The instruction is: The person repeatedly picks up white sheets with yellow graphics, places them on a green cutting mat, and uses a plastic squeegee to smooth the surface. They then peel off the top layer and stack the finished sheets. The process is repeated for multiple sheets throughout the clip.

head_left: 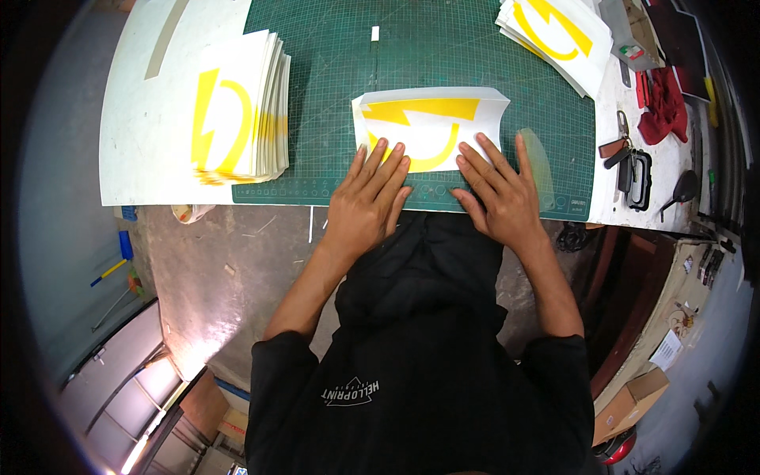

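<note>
A white sheet with a yellow printed shape (431,119) lies on the green cutting mat (317,47) in front of me. Its far edge and sides show fold lines and lift a little. My left hand (368,190) rests with spread fingers on the sheet's near left corner. On the near right corner lie the stretched fingers of my right hand (499,186). Neither hand grasps anything. Just beside the right hand is a thin, see-through, rounded piece (537,166); I cannot make out what it is.
To the left stands a thick stack of similar printed sheets (237,119). Another stack (554,39) is at the far right. Keys (621,150), a red cloth (663,107) and a black carabiner-like ring (640,180) lie on the table's right side. A small white piece (375,33) sits on the mat.
</note>
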`<state>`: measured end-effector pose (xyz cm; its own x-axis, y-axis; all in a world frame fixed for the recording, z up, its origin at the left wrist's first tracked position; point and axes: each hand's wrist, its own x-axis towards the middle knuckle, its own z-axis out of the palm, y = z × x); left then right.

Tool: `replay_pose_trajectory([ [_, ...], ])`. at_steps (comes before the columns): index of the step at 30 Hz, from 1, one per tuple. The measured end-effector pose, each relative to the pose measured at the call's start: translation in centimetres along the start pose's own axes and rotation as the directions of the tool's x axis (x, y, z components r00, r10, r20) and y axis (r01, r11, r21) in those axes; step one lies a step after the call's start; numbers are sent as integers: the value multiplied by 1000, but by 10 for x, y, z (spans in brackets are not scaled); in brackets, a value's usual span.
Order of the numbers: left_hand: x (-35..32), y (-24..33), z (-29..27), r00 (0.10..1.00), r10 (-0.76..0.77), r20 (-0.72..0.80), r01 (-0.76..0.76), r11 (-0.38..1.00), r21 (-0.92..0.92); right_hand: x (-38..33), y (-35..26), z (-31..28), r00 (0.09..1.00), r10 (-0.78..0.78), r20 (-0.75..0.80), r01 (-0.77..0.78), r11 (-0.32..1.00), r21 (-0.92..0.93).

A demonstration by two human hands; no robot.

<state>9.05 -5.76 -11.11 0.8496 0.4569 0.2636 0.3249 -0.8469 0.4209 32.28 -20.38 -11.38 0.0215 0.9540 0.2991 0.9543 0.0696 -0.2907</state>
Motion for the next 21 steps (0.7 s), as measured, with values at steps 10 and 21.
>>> replay_pose_trajectory([
  [10,23,8,4,957,-126,-259,123,992,-29,22,-14,1,987,89,-131,-84,996,36],
  [21,10,-11,-16,958,-132,-255,159,983,89,57,-51,9,974,120,-193,-106,991,80],
])
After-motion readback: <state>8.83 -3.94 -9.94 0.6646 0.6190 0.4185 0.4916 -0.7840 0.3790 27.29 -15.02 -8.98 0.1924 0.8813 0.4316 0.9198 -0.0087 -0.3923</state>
